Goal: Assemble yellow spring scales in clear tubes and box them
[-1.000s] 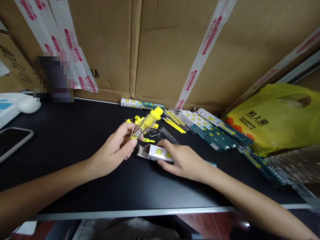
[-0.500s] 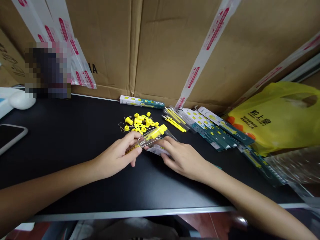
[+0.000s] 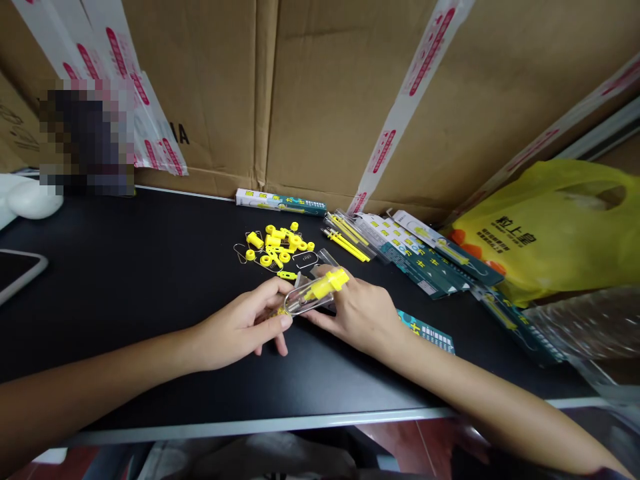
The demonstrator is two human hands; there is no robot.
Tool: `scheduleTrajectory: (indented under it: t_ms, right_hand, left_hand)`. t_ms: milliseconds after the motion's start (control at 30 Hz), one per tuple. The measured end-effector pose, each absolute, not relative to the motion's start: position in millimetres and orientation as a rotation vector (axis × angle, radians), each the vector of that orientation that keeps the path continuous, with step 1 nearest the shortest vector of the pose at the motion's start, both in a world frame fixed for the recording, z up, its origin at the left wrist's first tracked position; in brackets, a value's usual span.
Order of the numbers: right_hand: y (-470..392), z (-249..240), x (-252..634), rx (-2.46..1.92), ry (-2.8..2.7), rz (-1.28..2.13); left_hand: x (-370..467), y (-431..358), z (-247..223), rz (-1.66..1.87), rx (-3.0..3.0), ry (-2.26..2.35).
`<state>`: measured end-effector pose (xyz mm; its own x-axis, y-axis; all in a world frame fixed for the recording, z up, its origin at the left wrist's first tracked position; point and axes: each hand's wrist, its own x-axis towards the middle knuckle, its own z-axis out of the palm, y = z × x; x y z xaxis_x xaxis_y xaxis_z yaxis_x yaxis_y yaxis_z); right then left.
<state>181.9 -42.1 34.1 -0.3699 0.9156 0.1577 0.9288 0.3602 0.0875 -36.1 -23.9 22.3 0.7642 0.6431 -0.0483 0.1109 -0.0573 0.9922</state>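
Between thumb and fingers, my left hand (image 3: pixel 250 321) grips a clear spring scale (image 3: pixel 327 283) with a yellow end and a wire loop, tilted up to the right. My right hand (image 3: pixel 367 313) is just behind and right of it, fingers closed around a clear plastic piece that they partly hide. A green and white printed card (image 3: pixel 430 331) lies under the right forearm. Beyond the hands is a loose pile of small yellow parts (image 3: pixel 273 248) with wire hooks and springs.
Yellow rods (image 3: pixel 350 247), green packages (image 3: pixel 425 260) and a yellow plastic bag (image 3: pixel 560 227) stretch to the right. A long box (image 3: pixel 280 202) lies by the cardboard at the back. A phone (image 3: pixel 17 273) is at the far left.
The spring scale and my left hand have shifted slightly right and nearer. My right hand has turned, and more of the printed card shows beside its wrist. The view has shifted a little.
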Motion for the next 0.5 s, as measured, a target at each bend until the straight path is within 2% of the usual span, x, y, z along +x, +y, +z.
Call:
scheduleTrajectory:
  t_ms: [333, 500]
  right_hand:
    - [-42.0, 39.3, 183.7, -1.697, -2.541, -0.161]
    - [-41.0, 41.6, 187.8, -1.612, -2.488, -0.07]
  left_hand:
    - [-38.0, -27.1, 24.7, 0.39, 1.68, 0.63]
    - [-40.6, -20.1, 24.0, 0.496, 1.795, 0.766]
